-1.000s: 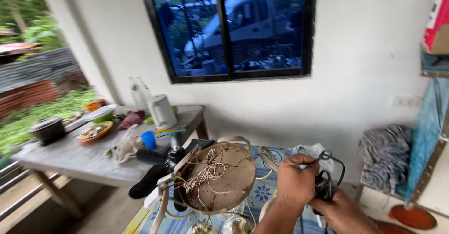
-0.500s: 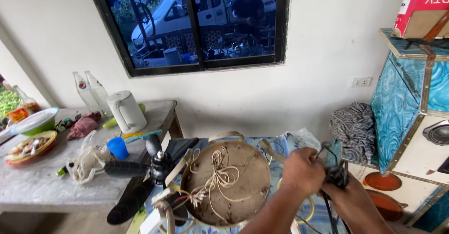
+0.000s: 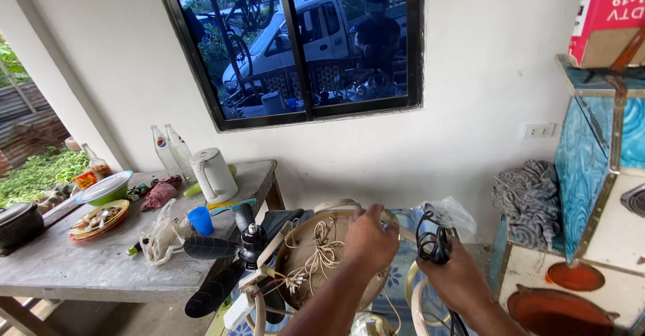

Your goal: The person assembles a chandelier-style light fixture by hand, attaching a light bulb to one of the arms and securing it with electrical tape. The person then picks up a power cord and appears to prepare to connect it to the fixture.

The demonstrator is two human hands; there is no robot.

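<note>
Head view: person's own two hands low in frame, over a dismantled light fixture on a patterned cloth.
Right hand (image 3: 453, 279): closed around a bundle of coiled black cord (image 3: 432, 244); loops stand up above the fist, a tail of cord hangs down past the wrist.
Left hand (image 3: 369, 238): laid on the far rim of the round brass dish (image 3: 322, 255), fingers curled over the edge; grip looks light and narrow, and how firmly it pinches the rim I cannot tell.
Change: half a second ago both hands sat together at the cord bundle; now the left has parted from it and moved across to the dish, and the right holds the cord alone.
Reading: cord appears gathered and under one-hand control; attention judged to be shifting to the dish.
Dish contents: tangle of pale wires (image 3: 316, 255) lying inside, dusty surface.
Beside dish, left: black fan hub with dark blades (image 3: 228, 259), touching the fixture's curved arms.
Middle distance: grey table (image 3: 101, 269) with blue cup (image 3: 200, 220), white kettle (image 3: 213, 175), two clear bottles (image 3: 171, 151), covered bowl and plate.
Right side: blue-and-white cabinet (image 3: 591, 195), crumpled grey cloth (image 3: 527, 198) against it.
Far: white wall, dark-framed window (image 3: 295, 47) with reflections.
</note>
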